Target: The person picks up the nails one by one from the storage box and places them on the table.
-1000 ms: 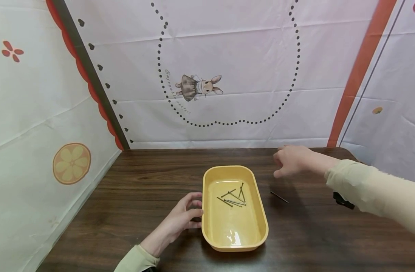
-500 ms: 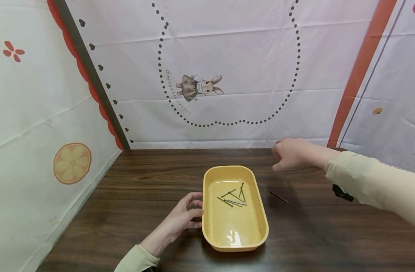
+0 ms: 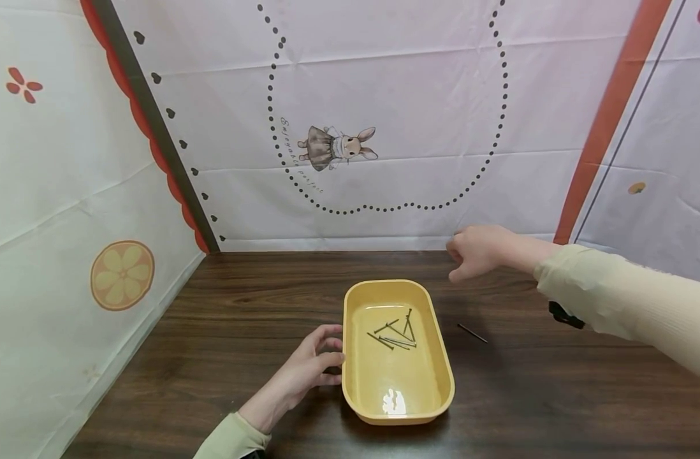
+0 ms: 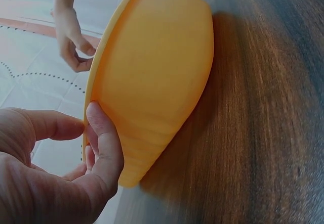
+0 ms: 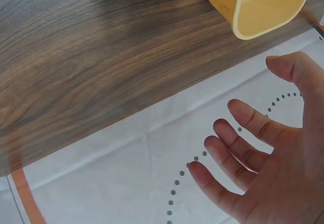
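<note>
A yellow plastic tub (image 3: 397, 389) stands on the dark wooden table, with several nails (image 3: 400, 331) lying in a loose cluster on its floor. My left hand (image 3: 306, 364) holds the tub's left side; in the left wrist view its thumb (image 4: 63, 126) meets the rim while the fingers bend against the outer wall. Beyond the tub, at the right, my right hand (image 3: 481, 250) hovers over the table's far edge. Its fingers (image 5: 248, 153) are spread and relaxed in the right wrist view, with nothing in them. A single nail (image 3: 472, 333) lies on the table just right of the tub.
The wood-grain table (image 3: 258, 287) runs back to a white printed cloth (image 3: 396, 185) hanging behind it. Another cloth panel (image 3: 63, 210) hangs along the left side, and one (image 3: 660, 153) at the right.
My right hand has risen a little and moved slightly left, toward the back cloth. The left hand, the tub and the nails stay where they were.
</note>
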Motion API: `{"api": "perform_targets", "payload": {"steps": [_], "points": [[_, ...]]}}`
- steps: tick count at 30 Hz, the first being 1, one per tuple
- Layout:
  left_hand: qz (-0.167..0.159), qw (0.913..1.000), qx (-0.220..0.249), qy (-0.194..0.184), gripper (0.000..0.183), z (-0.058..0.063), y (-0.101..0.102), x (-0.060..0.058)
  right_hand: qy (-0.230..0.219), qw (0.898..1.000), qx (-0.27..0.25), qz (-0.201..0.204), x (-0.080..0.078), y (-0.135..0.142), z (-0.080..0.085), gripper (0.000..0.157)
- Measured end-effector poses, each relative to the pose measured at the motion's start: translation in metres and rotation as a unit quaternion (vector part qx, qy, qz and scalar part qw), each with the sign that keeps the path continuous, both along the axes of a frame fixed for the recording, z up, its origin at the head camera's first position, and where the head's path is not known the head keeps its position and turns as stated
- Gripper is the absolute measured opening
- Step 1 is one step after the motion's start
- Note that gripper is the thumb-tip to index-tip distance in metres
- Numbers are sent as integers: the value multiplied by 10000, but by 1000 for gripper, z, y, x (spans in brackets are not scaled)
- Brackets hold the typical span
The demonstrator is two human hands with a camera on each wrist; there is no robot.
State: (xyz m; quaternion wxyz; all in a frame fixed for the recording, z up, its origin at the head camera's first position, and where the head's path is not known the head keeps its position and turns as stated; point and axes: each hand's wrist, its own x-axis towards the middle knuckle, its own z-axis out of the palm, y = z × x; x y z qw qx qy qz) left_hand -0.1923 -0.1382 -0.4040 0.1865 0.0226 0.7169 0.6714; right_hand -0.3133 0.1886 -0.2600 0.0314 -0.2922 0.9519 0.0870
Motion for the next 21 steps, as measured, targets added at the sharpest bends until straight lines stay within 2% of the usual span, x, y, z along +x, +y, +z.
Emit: {"api": "perform_targets", "payload": {"steps": [12, 21], "points": [[48, 10000, -15, 22, 56, 0, 0, 0, -59, 9997, 221, -9, -4, -31, 7, 29], [-68, 10000, 51, 51, 56, 0, 0, 1, -112, 9993, 337, 105, -4, -57, 7, 29]]}}
